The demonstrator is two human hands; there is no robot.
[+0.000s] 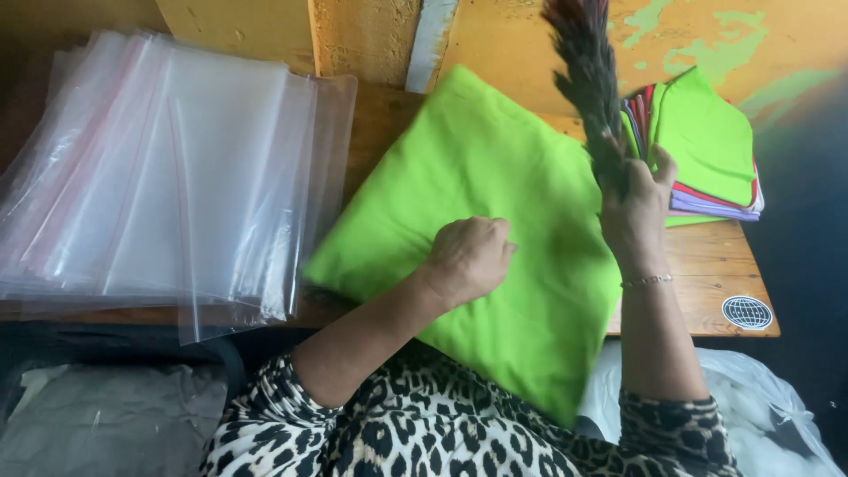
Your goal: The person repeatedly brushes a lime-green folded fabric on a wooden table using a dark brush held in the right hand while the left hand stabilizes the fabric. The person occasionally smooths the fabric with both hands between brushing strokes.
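Pressing folded lime-green cloth (495, 256) flat on wooden worktop (707, 265) with fisted left hand (468, 258); right hand (638, 208) closed around upright dark feather duster (590, 84). Clear plastic bags (168, 168) stacked alongside.

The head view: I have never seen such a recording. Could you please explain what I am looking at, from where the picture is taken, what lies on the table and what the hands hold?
There is no machine here. A person wears a camera on the head, so the single picture looks down at that person's own two hands. The left hand is closed in a fist and presses on a folded bright green cloth, which lies on a wooden table. The right hand holds a dark bristly brush upright over the cloth. On the left lies a stack of clear plastic bags. At the far right is a pile of folded cloths, green on top with other colours beneath. The sleeves are leopard-patterned.
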